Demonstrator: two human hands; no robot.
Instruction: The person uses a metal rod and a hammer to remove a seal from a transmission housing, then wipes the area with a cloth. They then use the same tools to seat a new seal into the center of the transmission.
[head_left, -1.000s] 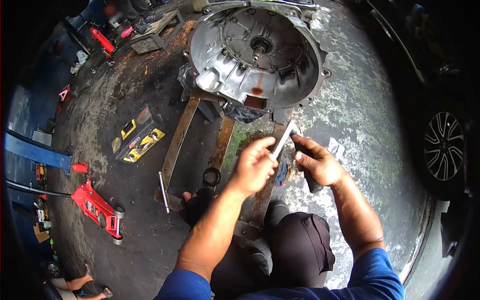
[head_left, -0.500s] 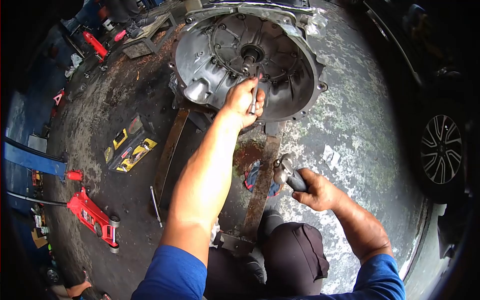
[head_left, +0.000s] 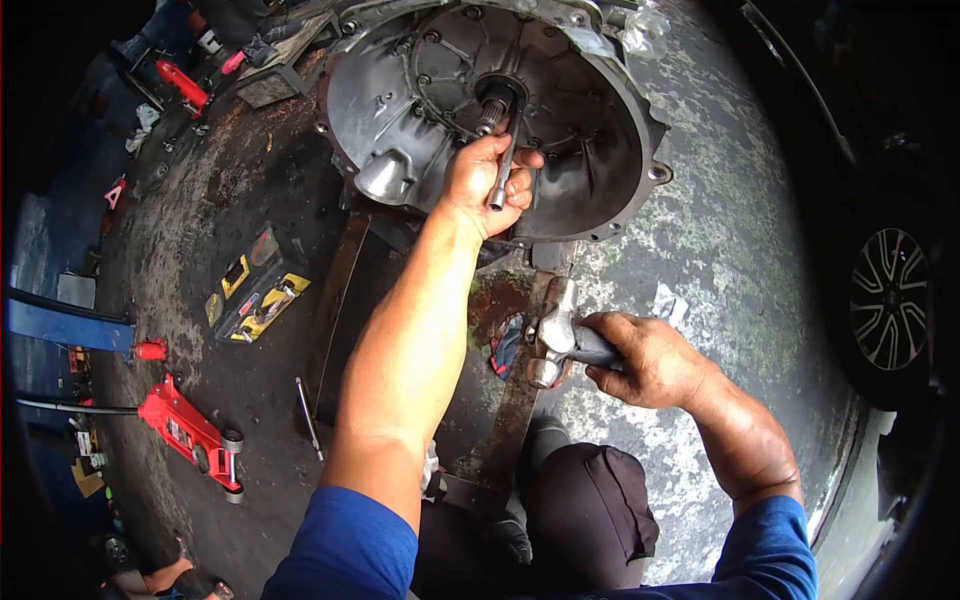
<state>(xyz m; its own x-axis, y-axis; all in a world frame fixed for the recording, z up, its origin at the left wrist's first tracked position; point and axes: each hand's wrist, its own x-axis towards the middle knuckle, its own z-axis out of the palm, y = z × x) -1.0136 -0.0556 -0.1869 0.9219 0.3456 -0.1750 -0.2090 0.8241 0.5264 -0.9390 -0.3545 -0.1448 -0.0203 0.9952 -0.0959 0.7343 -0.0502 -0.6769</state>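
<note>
My left hand point(head_left: 474, 187) is closed around a slim steel rod point(head_left: 499, 192) with a socket-like near end. The rod's far part runs into the large metal bell housing point(head_left: 353, 112), close beside the splined shaft point(head_left: 492, 110) at its centre. Below and to the right, my right hand point(head_left: 655, 364) grips the dark handle of a ball-peen hammer point(head_left: 555, 322). The hammer's head is apart from the rod, over a rusty steel beam point(head_left: 512, 412) of the stand below the housing.
On the floor to the left are a black and yellow box point(head_left: 262, 290), a long metal bar point(head_left: 309, 418) and a red floor jack point(head_left: 190, 432). A low bench point(head_left: 285, 75) stands at the upper left. A car wheel point(head_left: 889, 298) is at the right edge.
The hammer has turned, its head now side-on and slightly nearer the rod. My left hand and the rod have shifted slightly down in view, with the housing appearing higher up.
</note>
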